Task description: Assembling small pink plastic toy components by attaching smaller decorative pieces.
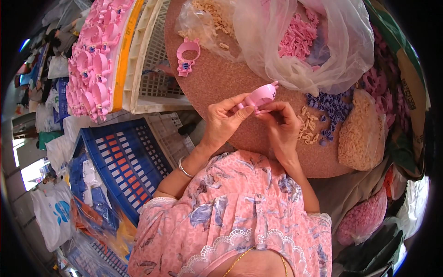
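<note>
Above the near part of the round table, both my hands meet at a pink plastic ring-shaped part point(262, 96) with small ear-like tips. My left hand point(224, 119) pinches its lower left side between thumb and fingers. My right hand point(282, 122) has its fingertips closed at the part's lower edge; whether a small piece is between them is hidden. A similar pink part point(188, 56) with a blue piece on it lies at the table's left. Right of my right hand are loose cream-coloured pieces point(308, 127) and a heap of small blue pieces point(330, 111).
A clear bag of pink pieces point(300, 37) lies open at the back, beside a bag of cream pieces point(214, 21). Another cream-filled bag point(361, 134) stands at the right edge. Left are a white crate point(138, 64), stacked pink parts point(94, 64) and a blue basket point(124, 161).
</note>
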### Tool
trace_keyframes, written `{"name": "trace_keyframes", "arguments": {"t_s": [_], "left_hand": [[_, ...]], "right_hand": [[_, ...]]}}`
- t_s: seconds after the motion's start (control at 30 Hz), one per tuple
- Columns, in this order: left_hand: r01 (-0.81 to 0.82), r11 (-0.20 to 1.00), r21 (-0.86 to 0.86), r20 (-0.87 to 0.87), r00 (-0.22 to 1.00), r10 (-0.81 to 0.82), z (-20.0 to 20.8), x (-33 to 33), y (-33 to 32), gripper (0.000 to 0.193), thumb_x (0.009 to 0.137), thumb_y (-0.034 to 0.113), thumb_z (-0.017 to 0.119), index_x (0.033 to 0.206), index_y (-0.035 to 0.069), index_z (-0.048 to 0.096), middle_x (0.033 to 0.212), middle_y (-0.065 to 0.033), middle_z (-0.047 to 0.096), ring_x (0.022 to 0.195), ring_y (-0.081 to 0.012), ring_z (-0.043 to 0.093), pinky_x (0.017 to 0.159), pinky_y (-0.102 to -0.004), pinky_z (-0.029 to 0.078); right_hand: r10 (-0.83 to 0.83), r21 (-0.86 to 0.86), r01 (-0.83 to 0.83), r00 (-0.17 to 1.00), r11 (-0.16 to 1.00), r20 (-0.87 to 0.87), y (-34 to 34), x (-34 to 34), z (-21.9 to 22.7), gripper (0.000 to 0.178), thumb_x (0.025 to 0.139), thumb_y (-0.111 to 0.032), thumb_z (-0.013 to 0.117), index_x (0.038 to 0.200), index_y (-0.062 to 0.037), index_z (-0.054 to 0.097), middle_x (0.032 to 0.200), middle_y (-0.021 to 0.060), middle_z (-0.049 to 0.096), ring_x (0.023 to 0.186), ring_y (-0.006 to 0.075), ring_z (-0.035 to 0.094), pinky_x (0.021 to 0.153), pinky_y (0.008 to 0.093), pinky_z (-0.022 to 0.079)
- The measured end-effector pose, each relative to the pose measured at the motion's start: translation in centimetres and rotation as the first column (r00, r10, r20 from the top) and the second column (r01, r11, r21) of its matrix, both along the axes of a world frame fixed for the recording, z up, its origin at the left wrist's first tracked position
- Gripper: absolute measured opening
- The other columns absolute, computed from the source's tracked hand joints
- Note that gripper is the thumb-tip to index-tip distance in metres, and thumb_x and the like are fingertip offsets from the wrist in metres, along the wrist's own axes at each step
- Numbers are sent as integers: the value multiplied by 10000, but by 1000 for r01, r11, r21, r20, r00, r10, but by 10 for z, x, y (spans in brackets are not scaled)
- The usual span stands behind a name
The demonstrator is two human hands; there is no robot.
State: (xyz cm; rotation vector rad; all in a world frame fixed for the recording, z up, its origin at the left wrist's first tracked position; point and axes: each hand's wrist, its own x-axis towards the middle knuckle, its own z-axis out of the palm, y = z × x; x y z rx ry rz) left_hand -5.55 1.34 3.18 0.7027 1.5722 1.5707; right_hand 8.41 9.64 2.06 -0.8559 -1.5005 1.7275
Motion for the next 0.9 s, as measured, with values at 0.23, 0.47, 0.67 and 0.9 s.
{"name": "trace_keyframes", "arguments": {"t_s": [0.23, 0.47, 0.67, 0.9], "left_hand": [[-94, 993, 71, 262, 963, 72, -15, -5, 8, 304, 904, 106, 703, 1173, -29, 662, 928, 22, 657, 775, -31, 547, 704, -173, 460], [-117, 987, 107, 623, 782, 26, -17, -12, -7, 237, 941, 96, 644, 1150, -14, 655, 966, -24, 668, 827, -87, 601, 826, -265, 548], [-117, 993, -8, 674, 733, 92, -21, -14, -6, 259, 943, 92, 625, 1181, -10, 633, 1031, -65, 692, 922, -140, 661, 912, -343, 571], [-196, 981, 7, 699, 702, 135, -12, -16, -2, 272, 909, 125, 685, 1154, 9, 669, 1009, -39, 695, 831, -96, 635, 828, -259, 560]], "right_hand": [[-22, 195, -5, 991, 981, 135, 8, -6, 18, 318, 803, 58, 728, 1090, 9, 601, 979, 82, 651, 839, 133, 660, 749, 251, 529], [-470, 879, -24, 837, 476, 278, 91, -10, 67, 193, 848, 31, 606, 1007, -50, 679, 944, 153, 634, 794, 309, 639, 674, 373, 511], [-448, 791, -380, 669, 479, 593, 153, -54, 14, 143, 822, -83, 614, 942, -48, 683, 946, 151, 657, 911, 350, 637, 756, 451, 487], [-323, 666, -353, 667, 657, 671, 162, -54, 4, 146, 818, -136, 610, 914, -36, 656, 882, 174, 664, 849, 372, 637, 712, 446, 468]]}}
